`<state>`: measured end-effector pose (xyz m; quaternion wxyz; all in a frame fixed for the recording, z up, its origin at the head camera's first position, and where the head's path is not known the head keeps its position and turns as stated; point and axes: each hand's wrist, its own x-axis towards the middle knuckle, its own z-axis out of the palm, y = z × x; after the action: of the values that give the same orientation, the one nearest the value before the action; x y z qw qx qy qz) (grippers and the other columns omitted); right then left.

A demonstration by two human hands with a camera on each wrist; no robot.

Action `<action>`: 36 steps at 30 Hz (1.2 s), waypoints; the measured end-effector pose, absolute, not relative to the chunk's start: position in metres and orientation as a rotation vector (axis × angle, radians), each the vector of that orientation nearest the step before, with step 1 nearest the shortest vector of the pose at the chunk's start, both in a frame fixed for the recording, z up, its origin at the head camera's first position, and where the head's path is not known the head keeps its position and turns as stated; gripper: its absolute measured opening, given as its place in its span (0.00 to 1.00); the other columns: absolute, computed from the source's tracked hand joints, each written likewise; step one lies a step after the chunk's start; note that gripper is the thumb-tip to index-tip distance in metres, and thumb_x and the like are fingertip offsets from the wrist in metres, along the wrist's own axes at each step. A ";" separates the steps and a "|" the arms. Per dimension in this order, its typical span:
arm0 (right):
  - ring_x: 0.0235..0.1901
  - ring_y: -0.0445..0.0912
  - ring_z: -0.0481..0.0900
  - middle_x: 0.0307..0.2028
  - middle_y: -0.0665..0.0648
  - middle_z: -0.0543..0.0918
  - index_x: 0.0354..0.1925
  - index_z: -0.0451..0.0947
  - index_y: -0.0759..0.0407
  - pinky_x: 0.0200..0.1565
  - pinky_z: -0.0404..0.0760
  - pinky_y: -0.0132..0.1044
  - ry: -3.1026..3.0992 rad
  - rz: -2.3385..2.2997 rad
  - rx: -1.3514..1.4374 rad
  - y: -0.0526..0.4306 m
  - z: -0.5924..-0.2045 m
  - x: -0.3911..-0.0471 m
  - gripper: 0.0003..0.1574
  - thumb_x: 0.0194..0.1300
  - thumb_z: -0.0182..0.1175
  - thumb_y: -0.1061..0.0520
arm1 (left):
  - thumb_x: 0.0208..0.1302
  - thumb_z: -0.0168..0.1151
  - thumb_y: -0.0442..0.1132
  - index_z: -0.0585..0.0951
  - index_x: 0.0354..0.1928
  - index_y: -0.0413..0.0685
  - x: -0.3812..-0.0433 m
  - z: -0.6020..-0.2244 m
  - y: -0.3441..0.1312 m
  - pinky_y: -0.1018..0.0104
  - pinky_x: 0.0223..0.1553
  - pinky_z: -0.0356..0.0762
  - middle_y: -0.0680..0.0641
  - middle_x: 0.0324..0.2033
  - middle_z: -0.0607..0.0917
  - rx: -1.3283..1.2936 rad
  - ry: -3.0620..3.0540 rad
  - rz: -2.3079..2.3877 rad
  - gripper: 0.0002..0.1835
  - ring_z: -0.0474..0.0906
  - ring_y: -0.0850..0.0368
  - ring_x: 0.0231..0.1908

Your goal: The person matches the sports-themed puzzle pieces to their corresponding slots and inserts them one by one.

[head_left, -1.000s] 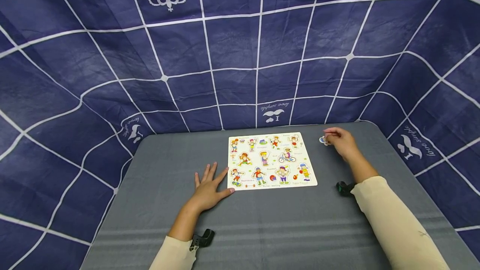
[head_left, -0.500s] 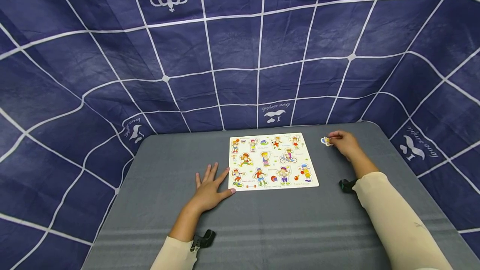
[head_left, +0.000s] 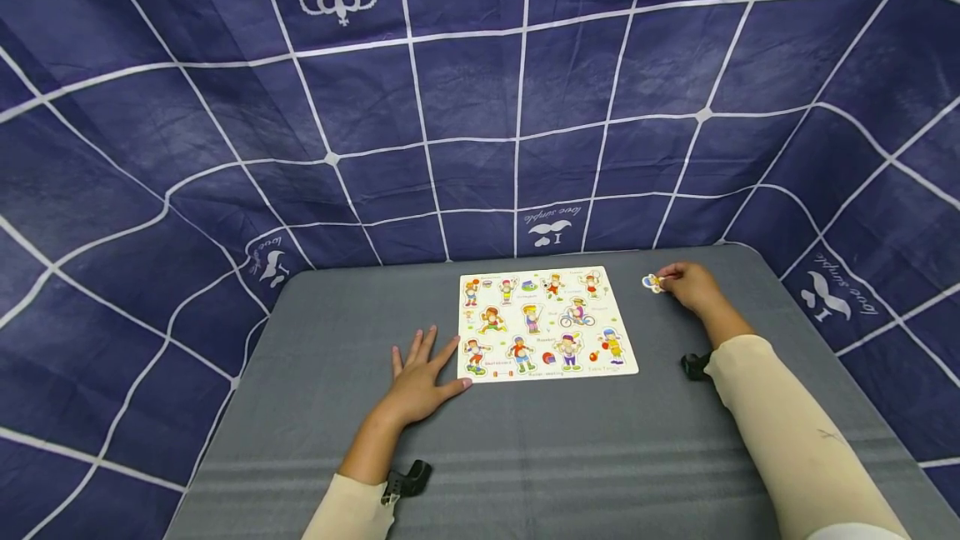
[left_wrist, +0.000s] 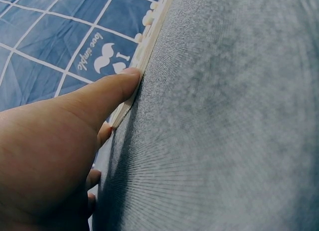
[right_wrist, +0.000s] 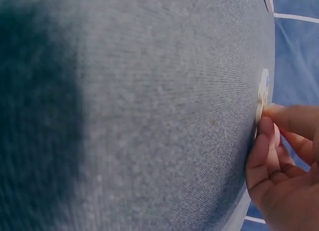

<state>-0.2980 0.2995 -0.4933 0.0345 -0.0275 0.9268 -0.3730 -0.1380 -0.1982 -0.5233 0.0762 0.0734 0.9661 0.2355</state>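
A white wooden puzzle board (head_left: 537, 352) with several colourful sports figures on it lies on the grey table. My left hand (head_left: 416, 382) is spread flat at the board's near left corner. Its thumb touches the board's edge, as the left wrist view (left_wrist: 112, 86) also bears out for that thumb. To the right of the board, my right hand (head_left: 690, 286) pinches a small cut-out puzzle piece (head_left: 651, 282) between thumb and fingers, at or just above the cloth. In the right wrist view the piece (right_wrist: 263, 89) is seen nearly edge-on, its picture mostly hidden.
Grey cloth covers the table (head_left: 487, 465). A dark blue curtain (head_left: 480, 90) with white grid lines stands behind the table and along both sides. A dark wrist camera (head_left: 408, 480) is strapped on the left wrist, and another (head_left: 696, 367) on the right.
My right hand has shifted slightly right and down with the piece, and more of the piece's picture shows. My left hand and the board stay put.
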 end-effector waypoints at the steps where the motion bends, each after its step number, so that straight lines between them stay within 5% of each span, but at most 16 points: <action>1: 0.27 0.33 0.72 0.41 0.72 0.85 0.50 0.78 0.77 0.32 0.69 0.28 2.852 -1.140 -0.088 0.299 -0.493 -0.298 0.16 0.69 0.59 0.65 | 0.62 0.60 0.71 0.61 0.78 0.69 -0.138 -0.523 -0.198 0.28 0.73 0.23 0.42 0.81 0.47 0.222 2.896 0.709 0.44 0.34 0.39 0.81; 10: 0.28 0.34 0.72 0.39 0.71 0.85 0.49 0.79 0.77 0.33 0.69 0.29 2.875 -1.102 -0.121 0.299 -0.494 -0.299 0.15 0.69 0.57 0.65 | 0.63 0.61 0.69 0.62 0.78 0.67 -0.138 -0.525 -0.199 0.27 0.72 0.23 0.41 0.81 0.48 0.230 2.903 0.735 0.44 0.35 0.38 0.81; 23: 0.24 0.32 0.71 0.32 0.57 0.86 0.46 0.82 0.72 0.28 0.71 0.29 2.948 -1.167 -0.062 0.302 -0.490 -0.288 0.14 0.66 0.61 0.62 | 0.63 0.60 0.70 0.62 0.78 0.68 -0.138 -0.522 -0.198 0.26 0.72 0.23 0.41 0.81 0.47 0.233 2.900 0.728 0.43 0.34 0.38 0.81; 36: 0.24 0.31 0.72 0.32 0.59 0.87 0.43 0.82 0.71 0.28 0.72 0.29 2.953 -1.228 -0.064 0.294 -0.478 -0.269 0.15 0.68 0.63 0.58 | 0.63 0.60 0.70 0.62 0.78 0.68 -0.138 -0.522 -0.197 0.26 0.72 0.23 0.41 0.81 0.47 0.224 2.898 0.713 0.44 0.34 0.38 0.81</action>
<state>-0.2690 0.2937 -0.4784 -0.0287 -0.0201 0.9228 -0.3837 -0.1385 -0.1974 -0.5216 0.0745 0.0745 0.9657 0.2375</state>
